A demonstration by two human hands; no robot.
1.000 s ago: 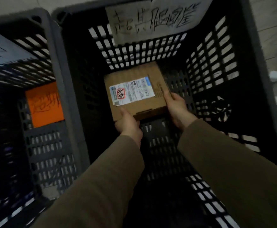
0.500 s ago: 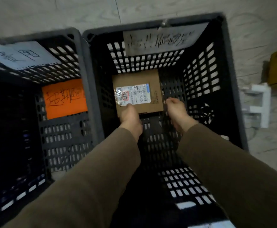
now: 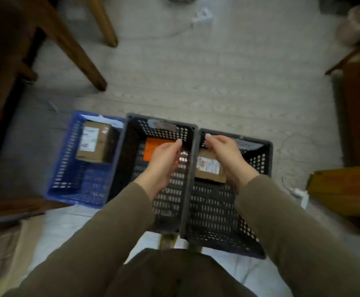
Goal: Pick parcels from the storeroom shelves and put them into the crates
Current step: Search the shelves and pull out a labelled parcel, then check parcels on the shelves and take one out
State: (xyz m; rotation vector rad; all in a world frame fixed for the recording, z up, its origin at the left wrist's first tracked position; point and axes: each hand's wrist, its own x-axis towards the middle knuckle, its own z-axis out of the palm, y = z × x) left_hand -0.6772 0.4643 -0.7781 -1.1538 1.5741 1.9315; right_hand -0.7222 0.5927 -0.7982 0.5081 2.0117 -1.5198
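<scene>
Storeroom: 3 perforated crates (image 3: 258, 163) on tiled floor (image 3: 196, 82), labelled parcels (image 3: 94, 144), wooden shelf legs (image 3: 76, 50)

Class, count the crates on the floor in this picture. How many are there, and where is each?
3: a blue crate on the left, a black crate in the middle, another black crate on the right.

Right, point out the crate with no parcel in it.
The middle black crate, with the orange card inside. The blue crate and the right black crate each hold a cardboard parcel.
</scene>
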